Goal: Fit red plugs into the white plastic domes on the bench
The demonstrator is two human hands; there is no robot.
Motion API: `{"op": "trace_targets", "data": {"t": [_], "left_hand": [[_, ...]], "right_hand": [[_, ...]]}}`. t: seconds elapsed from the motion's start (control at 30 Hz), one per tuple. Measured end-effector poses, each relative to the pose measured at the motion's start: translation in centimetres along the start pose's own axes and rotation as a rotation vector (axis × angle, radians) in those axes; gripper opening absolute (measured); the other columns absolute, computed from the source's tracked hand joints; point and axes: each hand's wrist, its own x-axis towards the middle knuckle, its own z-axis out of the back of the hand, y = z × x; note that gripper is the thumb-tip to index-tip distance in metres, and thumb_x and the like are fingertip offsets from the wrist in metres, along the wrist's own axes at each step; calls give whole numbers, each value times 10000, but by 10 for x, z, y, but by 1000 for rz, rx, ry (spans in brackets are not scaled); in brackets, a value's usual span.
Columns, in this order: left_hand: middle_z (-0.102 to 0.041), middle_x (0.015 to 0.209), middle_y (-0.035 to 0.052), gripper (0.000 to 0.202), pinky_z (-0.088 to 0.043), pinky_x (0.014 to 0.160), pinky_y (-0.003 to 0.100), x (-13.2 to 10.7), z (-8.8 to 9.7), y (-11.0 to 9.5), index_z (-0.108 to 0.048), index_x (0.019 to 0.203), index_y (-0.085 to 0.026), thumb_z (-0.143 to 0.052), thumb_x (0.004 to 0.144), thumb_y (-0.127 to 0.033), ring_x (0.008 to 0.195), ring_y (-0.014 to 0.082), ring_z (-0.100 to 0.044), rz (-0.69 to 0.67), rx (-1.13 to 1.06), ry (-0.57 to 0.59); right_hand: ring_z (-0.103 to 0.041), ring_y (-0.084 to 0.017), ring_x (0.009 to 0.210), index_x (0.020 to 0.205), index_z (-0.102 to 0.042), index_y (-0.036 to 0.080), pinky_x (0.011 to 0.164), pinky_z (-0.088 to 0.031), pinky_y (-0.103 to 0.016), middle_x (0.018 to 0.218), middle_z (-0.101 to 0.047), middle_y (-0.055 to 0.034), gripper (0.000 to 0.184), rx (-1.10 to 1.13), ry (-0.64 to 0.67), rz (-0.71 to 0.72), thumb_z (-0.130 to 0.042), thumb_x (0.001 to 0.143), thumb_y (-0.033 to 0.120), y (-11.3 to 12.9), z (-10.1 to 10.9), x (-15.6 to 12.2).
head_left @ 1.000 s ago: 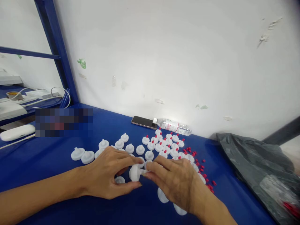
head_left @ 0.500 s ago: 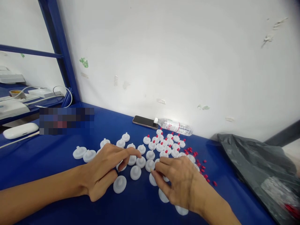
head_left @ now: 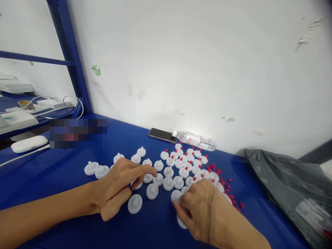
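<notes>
Many white disc-shaped plastic parts (head_left: 152,191) lie on the blue table (head_left: 64,166). Those farther back carry small red caps (head_left: 183,171). Loose red caps (head_left: 228,188) are scattered to the right. My left hand (head_left: 119,185) rests on the table with its fingers loosely curled over a white disc; another disc (head_left: 135,203) lies just beside the thumb. My right hand (head_left: 201,207) is lower right, its fingers bent down and pinching at a white disc (head_left: 176,196). A further disc shows under its palm.
A phone (head_left: 161,135) and a lying water bottle (head_left: 195,140) sit against the white wall. A grey plastic bag (head_left: 287,186) covers the table's right side. A blue frame post (head_left: 70,58) stands at left, with a white case (head_left: 29,143) and cables beyond.
The disc held between both hands a second ago has been set down. My right hand has drawn back toward me onto another disc; my left hand has barely moved.
</notes>
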Motion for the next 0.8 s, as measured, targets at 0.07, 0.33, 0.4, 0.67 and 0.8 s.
{"op": "trace_targets", "data": {"t": [0.07, 0.33, 0.4, 0.67, 0.8], "left_hand": [[-552, 656, -36, 575, -379, 523, 298, 0, 0, 1, -554, 1296, -163, -343, 761, -155, 492, 144, -546, -16, 10, -12], [-627, 680, -17, 427, -451, 542, 288, 3, -8, -11, -586, 1163, -156, -430, 771, -87, 558, 154, -638, -20, 185, -109], [-651, 694, -8, 359, -475, 556, 294, 6, -11, -17, -587, 1170, -155, -475, 828, -167, 594, 165, -668, -35, 198, -118], [-670, 660, -31, 352, -431, 442, 325, 7, -22, -33, -580, 1065, -176, -499, 988, -510, 480, 139, -636, -96, 331, -38], [-648, 669, -36, 241, -414, 433, 305, 3, -24, -24, -562, 1050, -169, -541, 935, -380, 483, 132, -603, -94, 340, -77]], "right_hand": [[-419, -132, 365, 476, -504, 227, 500, -174, -370, 415, -536, 35, 392, 43, -31, 34, -572, 862, 237, 2, 0, 2], [-421, -93, 399, 511, -505, 212, 431, -271, -315, 447, -475, 59, 466, 29, -570, 103, -553, 974, 191, 6, 13, 15], [-431, -92, 391, 496, -513, 215, 415, -285, -319, 444, -495, 62, 467, 20, -655, 105, -589, 955, 184, 13, 13, 16], [-495, -100, 369, 495, -532, 228, 392, -333, -329, 431, -530, 70, 463, 33, -734, 121, -540, 956, 186, 32, 8, 16], [-538, -107, 403, 628, -606, 216, 398, -352, -315, 495, -565, 55, 446, 111, -609, 107, -437, 1028, 320, 28, 5, 17]]}}
